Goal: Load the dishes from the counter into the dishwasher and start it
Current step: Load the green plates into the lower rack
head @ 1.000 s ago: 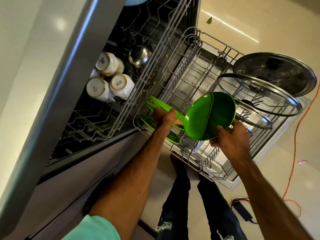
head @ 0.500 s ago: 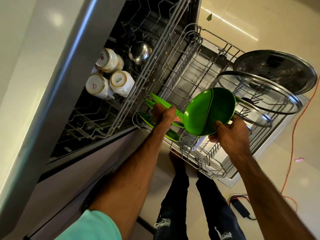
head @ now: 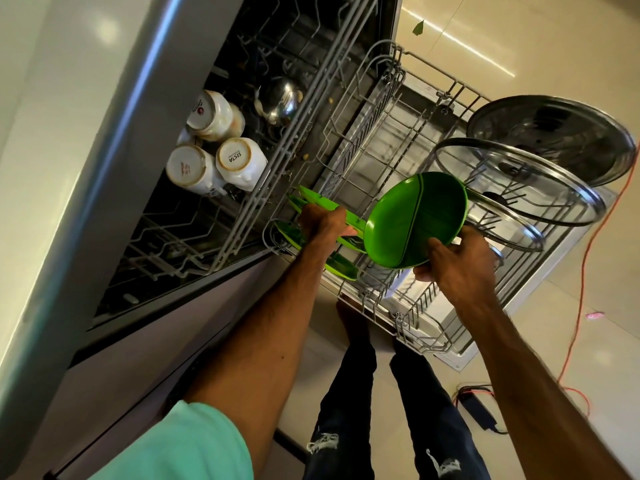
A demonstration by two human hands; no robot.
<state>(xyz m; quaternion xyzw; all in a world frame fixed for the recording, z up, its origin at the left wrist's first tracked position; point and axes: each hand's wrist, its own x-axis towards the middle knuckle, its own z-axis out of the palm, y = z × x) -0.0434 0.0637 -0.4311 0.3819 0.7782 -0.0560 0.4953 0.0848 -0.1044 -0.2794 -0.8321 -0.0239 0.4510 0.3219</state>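
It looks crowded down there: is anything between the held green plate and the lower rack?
Nothing visible. The round green plastic plate in the right hand hovers over the wire lower rack, between the racked green plates and a glass lid.

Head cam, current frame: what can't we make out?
- Head view: the left hand covers its own fingertips, so which of the racked green plates it grips is unclear.
- Head view: the held green plates in the right hand hide the lower rack slots behind them.
- Head view: the back of the upper rack is cut off by the top edge.
- Dishwasher controls: out of frame.
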